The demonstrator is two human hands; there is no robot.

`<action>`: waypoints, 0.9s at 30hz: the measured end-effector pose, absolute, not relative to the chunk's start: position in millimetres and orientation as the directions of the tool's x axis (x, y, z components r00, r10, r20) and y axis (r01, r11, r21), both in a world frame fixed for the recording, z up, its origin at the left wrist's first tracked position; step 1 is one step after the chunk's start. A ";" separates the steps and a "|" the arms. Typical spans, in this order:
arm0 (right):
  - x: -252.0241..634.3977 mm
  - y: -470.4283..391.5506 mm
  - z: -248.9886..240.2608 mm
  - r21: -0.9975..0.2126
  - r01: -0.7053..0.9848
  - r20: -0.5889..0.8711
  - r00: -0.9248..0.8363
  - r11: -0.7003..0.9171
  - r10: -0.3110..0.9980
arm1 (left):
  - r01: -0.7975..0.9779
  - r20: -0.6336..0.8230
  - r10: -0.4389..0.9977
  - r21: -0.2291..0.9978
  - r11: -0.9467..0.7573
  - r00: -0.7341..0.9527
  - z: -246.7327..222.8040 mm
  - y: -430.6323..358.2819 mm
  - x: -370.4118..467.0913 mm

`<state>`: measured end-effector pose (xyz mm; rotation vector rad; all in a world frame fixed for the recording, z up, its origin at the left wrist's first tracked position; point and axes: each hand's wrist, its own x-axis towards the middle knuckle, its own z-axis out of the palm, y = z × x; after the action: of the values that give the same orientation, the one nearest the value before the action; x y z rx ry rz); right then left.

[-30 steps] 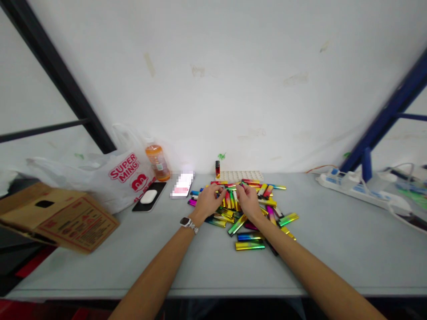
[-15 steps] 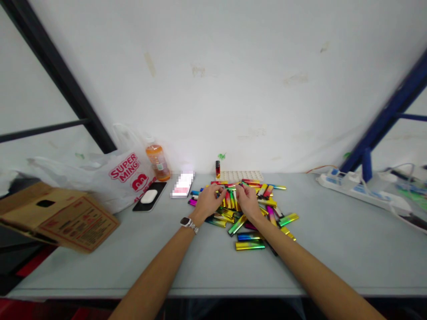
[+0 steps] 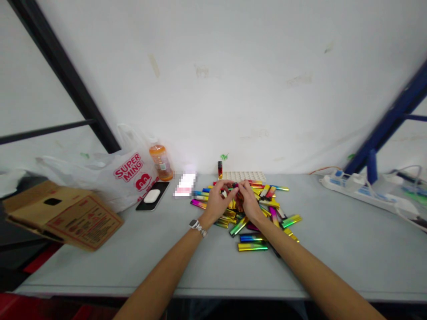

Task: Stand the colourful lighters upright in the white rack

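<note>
My left hand, with a watch on its wrist, and my right hand meet over a heap of shiny coloured lighters. A lighter with a dark top shows between the fingertips of both hands; most of it is hidden. Both sets of fingers are bent and pinched together. Beneath and around the hands lie the lighters, with a yellow-green one at the near side. One red lighter with a black top stands upright behind the heap, by the left end of a cream-coloured tray with a grid of holes.
On the left of the grey table are an open cardboard box, a white plastic bag, an orange drink bottle, a dark phone with a white case on it, and a lit screen. A power strip lies right.
My hands have come together, and their fingertips now meet at a lighter. The whole view has shifted slightly, so the things appear a little further right.
</note>
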<state>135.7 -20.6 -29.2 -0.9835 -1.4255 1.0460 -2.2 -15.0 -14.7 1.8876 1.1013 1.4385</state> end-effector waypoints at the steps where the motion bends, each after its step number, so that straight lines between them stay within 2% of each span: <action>1: 135.3 -20.6 -29.6 -0.966 -0.016 0.258 -0.101 0.257 0.961 | 0.268 0.533 0.841 0.800 -0.536 0.092 -15.1 -14.9 0.0; 3: 134.0 -20.6 -30.0 -0.970 -0.080 0.238 -0.120 0.230 0.964 | 0.223 0.532 0.844 0.816 -0.534 0.074 -15.4 -13.9 2.3; 6: 132.1 -20.5 -28.6 -0.963 -0.081 0.266 -0.138 0.257 0.954 | 0.184 0.511 0.858 0.840 -0.511 0.050 -14.6 -11.3 1.0; 11: 134.4 -21.0 -23.3 -0.894 0.125 0.420 -0.096 0.430 0.902 | 0.181 0.560 0.827 0.810 -0.558 0.042 -8.2 -3.5 -10.5; 14: 140.7 -19.1 -23.3 -0.860 0.248 0.438 -0.087 0.445 0.895 | 0.227 0.597 0.801 0.776 -0.589 0.037 0.7 3.7 -24.9; 19: 149.0 -14.8 -25.5 -0.836 0.318 0.439 -0.100 0.446 0.893 | 0.351 0.624 0.772 0.702 -0.620 0.117 15.6 28.3 -51.5; 27: 149.2 -13.6 -26.7 -0.836 0.333 0.428 -0.102 0.437 0.898 | 0.377 0.544 0.802 0.709 -0.596 0.246 4.3 82.4 -54.3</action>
<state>149.2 -13.6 -26.7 -1.0860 -1.6611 0.6869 -54.3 82.4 4.3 2.0884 1.0748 1.3094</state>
